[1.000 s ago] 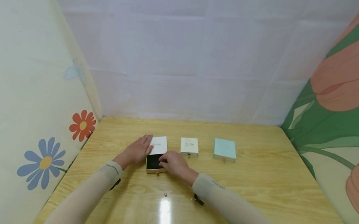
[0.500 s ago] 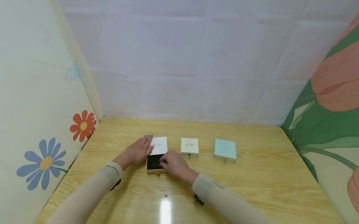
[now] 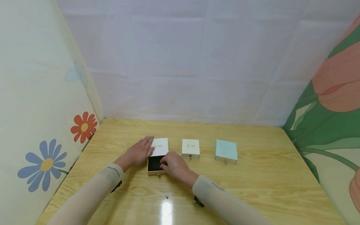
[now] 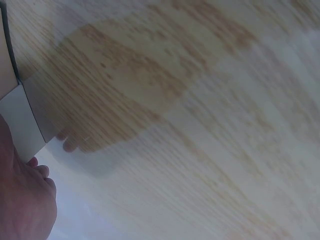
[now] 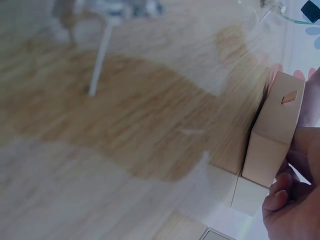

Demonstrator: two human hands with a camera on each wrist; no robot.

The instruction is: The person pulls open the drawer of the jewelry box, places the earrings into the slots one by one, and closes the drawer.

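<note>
A white box with print on its lid stands on the table, its black-lined drawer pulled out toward me. My left hand holds the sleeve of this box at its left side, thumb over the top edge. My right hand reaches over the drawer's right wall with curled fingers, thumb and fingertips low inside. Whether they pinch something small cannot be seen. In the right wrist view, the drawer's front shows a small pull tab, with the right fingers beside it. A small earring lies nearer me.
To the right stand a cream box and a light blue box, both shut. Another tiny shiny piece lies beside the right wrist strap. A blurred metal post appears close to the right wrist camera. Cloth walls edge the table.
Both hands stay almost in place. The right fingertips shift slightly inside the drawer, and the whole view drifts a little. The boxes and the earring on the table remain where they were.
</note>
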